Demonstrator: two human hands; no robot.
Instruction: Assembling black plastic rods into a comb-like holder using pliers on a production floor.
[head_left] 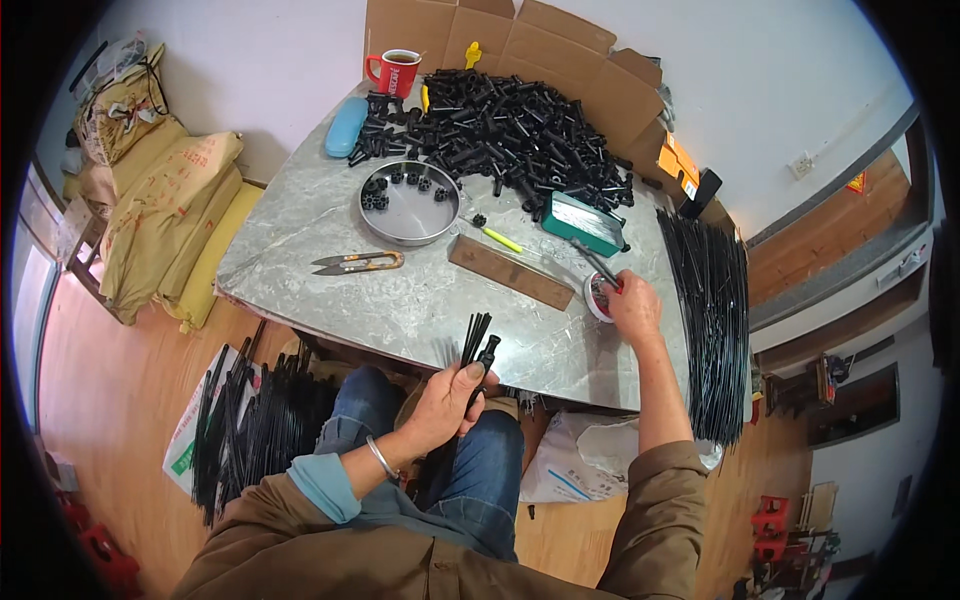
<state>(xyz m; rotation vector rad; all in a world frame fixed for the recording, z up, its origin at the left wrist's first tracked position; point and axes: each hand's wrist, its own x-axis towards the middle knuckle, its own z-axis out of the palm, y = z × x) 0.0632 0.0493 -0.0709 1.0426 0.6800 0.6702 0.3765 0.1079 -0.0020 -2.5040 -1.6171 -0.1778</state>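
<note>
My left hand (446, 404) is closed near the table's front edge, above my lap. It grips a bundle of thin black rods (475, 335) that point upward, together with a black tubular plastic piece (488, 354). My right hand (637, 308) is closed round a dark, slender two-pronged tool (594, 261), which looks like tweezers. This hand is at a small round white tub (598, 298) with reddish contents. Beside the tub lies a flat brown wooden strip (510, 272). A green rectangular box (583, 225) stands behind it.
A heap of black plastic tubes (520, 130) fills the back of the table. A round metal tray (410, 235), thread snips (360, 263), a yellow-green tool (502, 240) and a red mug (396, 73) are also there. Long black rods (705, 320) lie at right, others (265, 420) lower left.
</note>
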